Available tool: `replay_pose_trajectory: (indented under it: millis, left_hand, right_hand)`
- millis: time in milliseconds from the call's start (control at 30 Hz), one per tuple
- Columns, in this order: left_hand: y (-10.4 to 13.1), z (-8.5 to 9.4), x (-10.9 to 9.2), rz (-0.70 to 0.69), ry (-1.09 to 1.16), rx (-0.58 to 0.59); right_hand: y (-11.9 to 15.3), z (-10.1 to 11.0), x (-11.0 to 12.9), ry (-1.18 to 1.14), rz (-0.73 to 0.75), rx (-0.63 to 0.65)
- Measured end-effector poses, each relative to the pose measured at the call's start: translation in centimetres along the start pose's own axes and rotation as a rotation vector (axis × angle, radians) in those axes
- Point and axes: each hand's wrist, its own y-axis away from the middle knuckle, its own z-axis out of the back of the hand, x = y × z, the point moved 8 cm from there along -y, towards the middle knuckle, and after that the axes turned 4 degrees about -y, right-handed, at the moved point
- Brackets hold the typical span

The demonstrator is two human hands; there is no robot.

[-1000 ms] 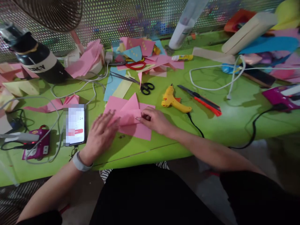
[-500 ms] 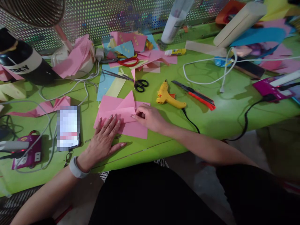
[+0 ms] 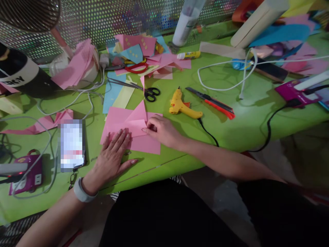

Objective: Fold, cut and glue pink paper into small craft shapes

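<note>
Along the middle of the green desk's [image 3: 246, 120] front edge, a large pink sheet [image 3: 150, 145] is laid flat, and a dark bottle [image 3: 25, 77] is stood towards the back left corner, marked with lettering read as "ERGY", cut short at its start. The left hand [image 3: 113, 154] is spread over the sheet's left half, nothing grasped; compared with a second ago, it is drawn closer to the front edge and flattened, its thumb stretched out onto bare desk, so the paper seems better steadied. The folded pink piece [image 3: 136, 128] on the sheet is covered at its left end by those fingertips and pinched at its right end by the right hand [image 3: 166, 131], whose grip is closed between thumb and bent fingers, much as before. The phone [image 3: 72, 144] is placed left of the sheet, its screen blurred beyond reading. Towards the right edge, a red-and-black cutter [image 3: 211, 103] is set beside a yellow glue gun [image 3: 183, 107]. On the glue stick [image 3: 189, 55] near the back edge, print is seen but cannot be read.
</note>
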Motion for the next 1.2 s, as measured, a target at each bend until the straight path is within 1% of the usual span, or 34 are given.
replay_pose_trajectory:
  millis: [100, 233, 300, 333, 367, 400, 433, 467, 533, 567, 600, 700, 767, 1000, 1200]
  left_hand:
    - [0.1, 0.0, 0.1, -0.002, -0.012, 0.005]
    - [0.2, 0.1, 0.2, -0.011, -0.022, -0.016]
    - [0.2, 0.2, 0.2, -0.012, -0.024, -0.022]
    - [0.2, 0.2, 0.2, -0.011, -0.028, -0.023]
    - [0.2, 0.2, 0.2, -0.011, -0.033, -0.026]
    - [0.2, 0.2, 0.2, -0.014, -0.038, -0.03]
    - [0.2, 0.2, 0.2, -0.017, -0.042, -0.033]
    - [0.2, 0.2, 0.2, -0.02, -0.045, -0.035]
    - [0.3, 0.1, 0.3, -0.024, -0.053, -0.039]
    - [0.4, 0.0, 0.3, -0.029, -0.06, -0.043]
    - [0.4, 0.0, 0.4, -0.034, -0.069, -0.049]
    - [0.6, -0.1, 0.3, -0.055, -0.102, -0.077]
    - [0.7, -0.1, 0.3, -0.062, -0.11, -0.087]
    - [0.5, 0.3, 0.2, -0.043, -0.088, -0.078]
    - [0.5, 0.4, 0.2, -0.046, -0.089, -0.083]
  right_hand:
    - [0.0, -0.3, -0.1, -0.012, -0.014, 0.016]
    - [0.0, -0.4, -0.4, -0.056, -0.039, 0.027]
    - [0.1, 0.3, -0.3, -0.034, -0.044, -0.012]
    - [0.2, 0.8, 0.0, 0.013, -0.032, -0.059]
    - [0.4, 1.4, 0.6, 0.076, 0.007, -0.109]
    - [0.5, 1.7, 1.5, 0.143, 0.076, -0.138]
    - [0.7, 1.5, 2.7, 0.203, 0.174, -0.132]
    - [0.9, 0.9, 3.9, 0.251, 0.282, -0.092]
    - [1.6, -1.2, 5.7, 0.323, 0.465, 0.051]
    - [1.8, -2.4, 6.0, 0.356, 0.515, 0.123]
    - [2.0, -3.5, 6.1, 0.39, 0.535, 0.177]
    - [2.1, -5.7, 5.7, 0.463, 0.532, 0.273]
    - [2.2, -6.3, 5.3, 0.484, 0.518, 0.291]
    - [2.5, -6.0, 4.7, 0.474, 0.492, 0.28]
    - [2.7, -6.2, 4.5, 0.484, 0.494, 0.288]
